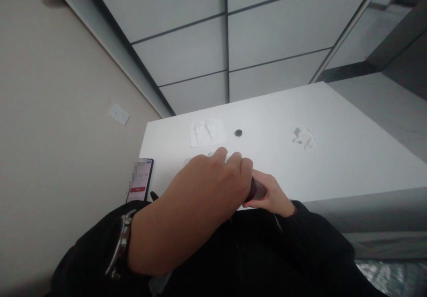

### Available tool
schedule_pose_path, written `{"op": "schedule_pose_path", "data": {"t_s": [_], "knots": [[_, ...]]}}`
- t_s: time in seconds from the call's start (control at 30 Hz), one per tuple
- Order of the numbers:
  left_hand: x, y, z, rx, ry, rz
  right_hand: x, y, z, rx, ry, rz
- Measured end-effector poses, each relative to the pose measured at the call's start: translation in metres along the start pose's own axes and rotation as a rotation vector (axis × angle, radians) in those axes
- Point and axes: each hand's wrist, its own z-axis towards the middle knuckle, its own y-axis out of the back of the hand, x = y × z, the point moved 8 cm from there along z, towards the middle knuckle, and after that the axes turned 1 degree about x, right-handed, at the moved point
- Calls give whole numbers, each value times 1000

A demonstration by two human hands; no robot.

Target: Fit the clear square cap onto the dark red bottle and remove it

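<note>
My left hand (213, 179) is closed in a fist, its back turned toward me, and hides whatever its fingers hold. Right beside it, my right hand (275, 194) grips a small reddish-brown object (255, 191) with a paler greyish side, thumb and fingers on either side of it. The left knuckles reach over the near end of this object, so its full shape is hidden. Beyond the hands, a small round black cap (238, 133) lies on the white table (343, 154).
A white tissue (208, 132) lies spread at the back left, and a crumpled one (305, 138) is on the right. At the left edge is a lit phone (140, 181). White panelled doors (193, 66) stand behind the table, and a wall socket (119, 114) is at left.
</note>
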Motion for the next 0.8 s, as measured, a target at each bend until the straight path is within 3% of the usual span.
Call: {"op": "schedule_pose_path", "data": {"t_s": [0.43,0.63,0.8], "knots": [[-5,-1,5,66,35,10,-1,-1,1,29,-16,32],[5,-8,-1,-9,41,-53,-2,-1,0,13,16,22],[13,-16,-14,-175,42,-147,-4,-2,0,25,29,22]]}}
